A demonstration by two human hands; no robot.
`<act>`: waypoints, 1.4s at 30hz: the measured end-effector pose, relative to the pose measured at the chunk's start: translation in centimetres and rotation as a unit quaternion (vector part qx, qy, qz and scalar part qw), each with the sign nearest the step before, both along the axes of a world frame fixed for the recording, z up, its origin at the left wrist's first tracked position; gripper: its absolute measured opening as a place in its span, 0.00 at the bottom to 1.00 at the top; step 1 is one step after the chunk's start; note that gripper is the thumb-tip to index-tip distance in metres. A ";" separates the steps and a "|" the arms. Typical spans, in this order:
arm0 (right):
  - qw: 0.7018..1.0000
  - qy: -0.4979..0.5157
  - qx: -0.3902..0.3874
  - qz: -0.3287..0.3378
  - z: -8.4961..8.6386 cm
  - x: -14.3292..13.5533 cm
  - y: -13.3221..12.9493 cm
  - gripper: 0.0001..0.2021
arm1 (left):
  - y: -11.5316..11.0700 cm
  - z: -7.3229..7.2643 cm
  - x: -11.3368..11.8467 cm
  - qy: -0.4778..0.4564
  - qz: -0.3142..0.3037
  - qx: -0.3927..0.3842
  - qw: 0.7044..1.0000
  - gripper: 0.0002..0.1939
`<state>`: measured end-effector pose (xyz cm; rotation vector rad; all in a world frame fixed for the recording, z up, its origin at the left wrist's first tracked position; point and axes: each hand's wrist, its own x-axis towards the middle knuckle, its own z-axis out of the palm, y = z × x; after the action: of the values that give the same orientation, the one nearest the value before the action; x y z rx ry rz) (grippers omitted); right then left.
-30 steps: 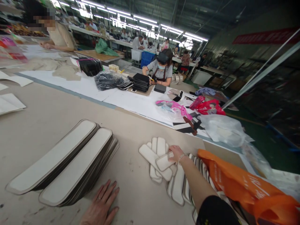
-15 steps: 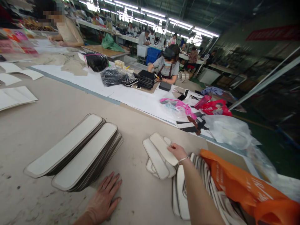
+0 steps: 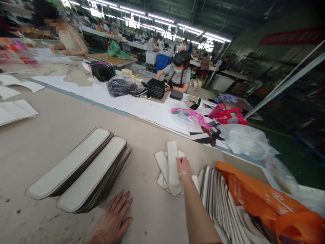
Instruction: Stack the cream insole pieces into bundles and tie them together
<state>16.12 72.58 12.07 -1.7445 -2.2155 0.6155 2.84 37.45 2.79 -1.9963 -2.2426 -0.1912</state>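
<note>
My left hand (image 3: 114, 217) lies flat on the beige table (image 3: 149, 217), fingers spread, beside two stacks of long white pieces with rounded ends, the left stack (image 3: 71, 162) and the right stack (image 3: 93, 176). My right hand (image 3: 183, 166) pinches the edge of a white rounded strip (image 3: 173, 162), which lies over a loose, crossed pile of similar strips (image 3: 162, 164). Right of that arm, a row of more pieces (image 3: 215, 189) leans against an orange bag (image 3: 264, 193).
Across the table a masked person (image 3: 177, 73) works by a black stack (image 3: 155, 88). Another person (image 3: 71, 37) sits at the far left. Plastic bags (image 3: 246, 140) lie at the right edge, white sheets (image 3: 15, 110) at the left.
My right hand has moved slightly left, and the strip in it has turned more upright in view. My left hand still lies on the table. The view has shifted a little.
</note>
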 end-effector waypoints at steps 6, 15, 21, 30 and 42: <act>0.991 -0.078 -0.041 -0.097 -5.3 -1.5 -6.2 0.52 | 0.2 -0.4 -0.2 0.028 -0.013 0.019 0.999 0.31; 0.999 -0.035 0.013 0.028 -5.5 -2.3 -6.4 0.49 | 0.3 -0.3 -0.3 0.055 -0.016 0.027 0.998 0.30; 0.991 -0.046 -0.040 0.121 -5.0 -1.7 -8.3 0.46 | 0.3 -0.1 -0.1 0.042 -0.010 0.020 0.999 0.30; 0.982 -0.012 -0.023 0.187 -2.9 -0.4 -12.3 0.43 | 0.1 -0.1 0.0 -0.028 -0.006 -0.005 1.000 0.30; 0.967 -0.061 -0.169 0.183 -2.5 2.3 -15.9 0.44 | 0.1 0.2 0.3 -0.047 -0.001 -0.019 0.999 0.28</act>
<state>18.44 56.68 9.56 -1.5543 -2.6776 1.0483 3.11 37.51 2.98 -2.0499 -2.3169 -0.2511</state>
